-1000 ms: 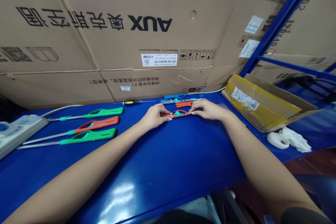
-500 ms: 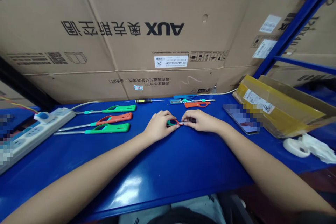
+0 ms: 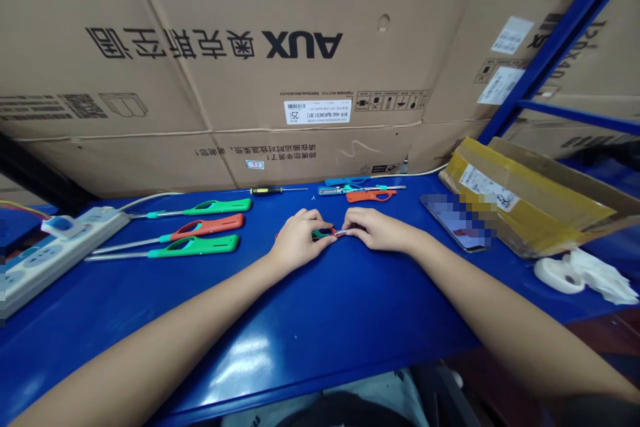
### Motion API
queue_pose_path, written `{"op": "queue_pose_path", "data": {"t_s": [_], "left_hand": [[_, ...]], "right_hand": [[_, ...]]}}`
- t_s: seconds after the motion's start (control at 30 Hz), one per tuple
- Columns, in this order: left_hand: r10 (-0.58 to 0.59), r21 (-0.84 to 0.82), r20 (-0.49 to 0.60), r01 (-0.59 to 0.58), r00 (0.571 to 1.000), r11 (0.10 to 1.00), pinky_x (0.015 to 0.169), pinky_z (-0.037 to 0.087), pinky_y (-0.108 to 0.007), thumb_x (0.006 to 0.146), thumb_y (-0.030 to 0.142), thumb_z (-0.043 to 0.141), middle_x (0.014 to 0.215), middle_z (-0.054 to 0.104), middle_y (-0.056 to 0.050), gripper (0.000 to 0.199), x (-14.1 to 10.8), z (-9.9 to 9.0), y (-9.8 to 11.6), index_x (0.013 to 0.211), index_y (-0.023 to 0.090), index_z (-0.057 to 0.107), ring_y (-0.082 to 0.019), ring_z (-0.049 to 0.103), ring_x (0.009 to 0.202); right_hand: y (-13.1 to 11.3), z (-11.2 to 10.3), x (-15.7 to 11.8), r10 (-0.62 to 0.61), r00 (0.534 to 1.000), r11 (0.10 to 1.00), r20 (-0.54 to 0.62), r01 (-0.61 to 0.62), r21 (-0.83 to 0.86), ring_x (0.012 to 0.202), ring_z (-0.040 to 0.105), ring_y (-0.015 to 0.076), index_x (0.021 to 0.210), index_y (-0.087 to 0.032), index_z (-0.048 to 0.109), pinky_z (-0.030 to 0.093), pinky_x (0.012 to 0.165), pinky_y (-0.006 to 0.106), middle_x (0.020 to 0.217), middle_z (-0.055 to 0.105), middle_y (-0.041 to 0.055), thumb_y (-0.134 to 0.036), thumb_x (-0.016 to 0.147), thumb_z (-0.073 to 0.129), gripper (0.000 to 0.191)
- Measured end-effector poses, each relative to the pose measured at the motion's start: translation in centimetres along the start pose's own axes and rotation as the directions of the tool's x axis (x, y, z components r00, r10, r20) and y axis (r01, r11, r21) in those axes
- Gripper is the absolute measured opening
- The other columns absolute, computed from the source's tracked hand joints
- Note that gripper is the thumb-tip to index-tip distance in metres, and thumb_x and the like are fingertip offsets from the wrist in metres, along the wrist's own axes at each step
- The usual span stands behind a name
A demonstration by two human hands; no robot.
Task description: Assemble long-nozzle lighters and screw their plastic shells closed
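Through the head view, I am watching the left hand point(image 3: 299, 240) pinching a red lighter handle point(image 3: 335, 233) with a green inner piece point(image 3: 320, 235), while the right hand point(image 3: 375, 229) is holding a silver metal end point(image 3: 343, 233) between narrowed fingertips, an orange shell point(image 3: 361, 197) lying beyond them. I am reading this as close work at the handle's end, the next move probably calling for steady left grip and fine right adjustment. Compared with a second ago, the fingertips are sitting closer together.
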State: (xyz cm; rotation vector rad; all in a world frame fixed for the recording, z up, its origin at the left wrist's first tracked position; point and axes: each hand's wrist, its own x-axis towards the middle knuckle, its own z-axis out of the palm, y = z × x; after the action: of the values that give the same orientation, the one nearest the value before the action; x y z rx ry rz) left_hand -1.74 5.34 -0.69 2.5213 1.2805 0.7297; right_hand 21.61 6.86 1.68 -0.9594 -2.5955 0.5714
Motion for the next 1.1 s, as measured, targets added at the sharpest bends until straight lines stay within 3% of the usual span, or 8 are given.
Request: {"op": "queue_pose_path", "data": {"t_s": [0.9,1.1], "left_hand": [[-0.008,-0.013,-0.017,0.008,1.000,1.000,0.082,0.047,-0.035,0.089,0.039,0.072,0.096,0.071,-0.005,0.027,-0.23,-0.08,-0.03,0.111,0.024,0.078,-0.022,0.061,0.090],[-0.025,-0.018,-0.037,0.024,0.999,1.000,0.083,0.047,-0.035,0.089,0.038,0.072,0.093,0.070,-0.003,0.025,-0.33,0.06,-0.06,0.109,0.024,0.079,-0.020,0.060,0.086]], "right_hand": [[0.60,0.02,-0.15,-0.010,1.000,1.000,0.006,0.011,-0.017,0.088,0.060,0.0190,0.099,-0.020,0.058,0.051,0.079,0.032,0.100,0.064,0.0066,-0.020,0.096,0.056,0.004],[0.75,0.22,-0.17,0.006,1.000,0.997,0.012,-0.005,-0.078,0.084,0.057,0.0199,0.090,-0.020,0.053,0.048,0.078,0.034,0.094,0.060,0.0066,-0.020,0.097,0.052,0.007]]}}
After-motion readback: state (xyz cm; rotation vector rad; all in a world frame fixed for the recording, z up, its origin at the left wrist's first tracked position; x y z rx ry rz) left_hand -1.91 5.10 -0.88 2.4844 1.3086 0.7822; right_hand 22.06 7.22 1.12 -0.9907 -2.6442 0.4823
